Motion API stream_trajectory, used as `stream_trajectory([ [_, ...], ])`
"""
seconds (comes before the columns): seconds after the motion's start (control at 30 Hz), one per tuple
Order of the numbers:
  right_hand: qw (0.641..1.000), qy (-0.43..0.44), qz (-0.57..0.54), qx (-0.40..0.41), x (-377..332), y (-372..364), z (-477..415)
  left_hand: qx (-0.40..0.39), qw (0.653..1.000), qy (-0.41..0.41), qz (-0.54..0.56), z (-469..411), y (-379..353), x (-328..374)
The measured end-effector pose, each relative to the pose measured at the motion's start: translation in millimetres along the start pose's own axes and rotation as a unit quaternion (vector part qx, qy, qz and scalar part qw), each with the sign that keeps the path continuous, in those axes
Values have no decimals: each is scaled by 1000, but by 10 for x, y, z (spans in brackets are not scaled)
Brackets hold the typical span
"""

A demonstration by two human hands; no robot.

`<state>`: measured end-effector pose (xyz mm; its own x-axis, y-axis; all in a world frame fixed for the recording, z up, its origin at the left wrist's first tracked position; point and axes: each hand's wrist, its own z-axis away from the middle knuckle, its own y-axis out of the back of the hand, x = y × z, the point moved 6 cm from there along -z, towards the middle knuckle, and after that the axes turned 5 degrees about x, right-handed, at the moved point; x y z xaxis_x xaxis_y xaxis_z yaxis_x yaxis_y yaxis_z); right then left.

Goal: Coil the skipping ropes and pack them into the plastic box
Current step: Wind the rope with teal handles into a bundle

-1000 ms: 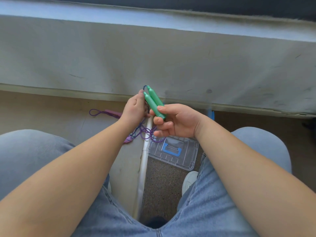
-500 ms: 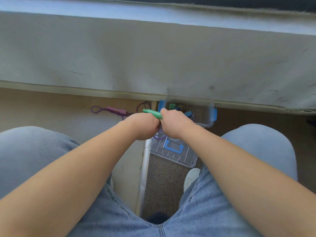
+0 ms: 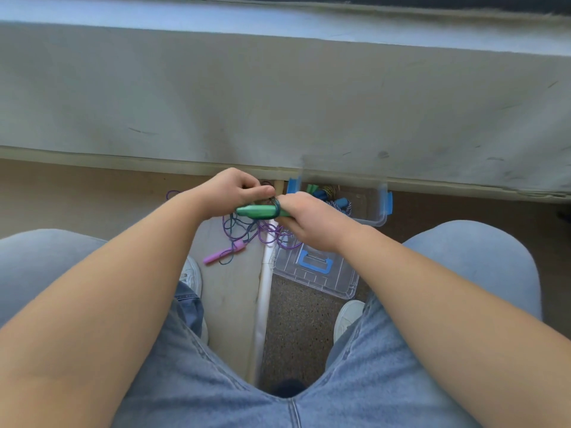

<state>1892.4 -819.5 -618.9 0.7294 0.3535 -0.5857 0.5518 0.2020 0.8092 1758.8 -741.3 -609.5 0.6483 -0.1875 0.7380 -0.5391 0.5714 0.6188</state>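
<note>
The right hand [image 3: 312, 223] is gripping the green handles [image 3: 259, 211], its fingers curling around them and holding them level above the floor [image 3: 92, 196]. The left hand [image 3: 231, 191] is pinching the dark cord [image 3: 276, 202] where it is crossing the handles, fingers bent close together. Loose loops [image 3: 247, 231] are hanging below, mingling with purple cord near a pink handle [image 3: 224, 255] lying on the floor. The clear box [image 3: 378, 216] is standing open just beyond the right hand, with other ropes [image 3: 335, 197] lying inside; its lid [image 3: 318, 273] is lying on the floor nearer the person.
</note>
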Motion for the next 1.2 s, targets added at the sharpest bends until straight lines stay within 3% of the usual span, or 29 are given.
stream_trajectory([
  [0.13,998,-4,-10,58,-21,92,36,-9,988,72,133,24,-142,-143],
  [0.2,991,-44,-32,124,3,202,33,41,987,100,116,4,-175,-250],
  [0.23,984,-75,-38,155,47,256,27,58,992,95,57,8,-193,-286],
  [0.3,971,-151,-30,182,181,328,26,67,993,41,-91,32,-276,-241],
  [0.4,960,-250,55,112,422,311,75,53,973,-102,-202,102,-454,33],
  [0.5,960,-232,155,-5,475,179,100,49,922,-257,-286,148,-573,345],
  [0.57,963,-196,176,-59,417,54,96,61,901,-297,-311,142,-516,463],
  [0.63,975,-140,142,-98,287,-53,81,101,907,-279,-298,95,-362,455],
  [0.7,988,-79,64,-113,110,-75,77,145,942,-193,-235,5,-127,302],
  [0.8,996,-57,-34,-56,-22,48,78,124,986,-5,-109,-39,41,-62],
  [0.9,996,-67,-61,3,-30,108,78,97,993,70,-15,-8,-51,-251],
  [1.0,991,-113,-46,62,43,156,43,101,988,58,-100,-25,-219,-205],
  [1.1,973,-206,-24,101,234,231,39,91,983,-42,-152,25,-380,-17],
  [1.2,964,-252,50,70,381,221,62,56,958,-158,-232,73,-464,144],
])
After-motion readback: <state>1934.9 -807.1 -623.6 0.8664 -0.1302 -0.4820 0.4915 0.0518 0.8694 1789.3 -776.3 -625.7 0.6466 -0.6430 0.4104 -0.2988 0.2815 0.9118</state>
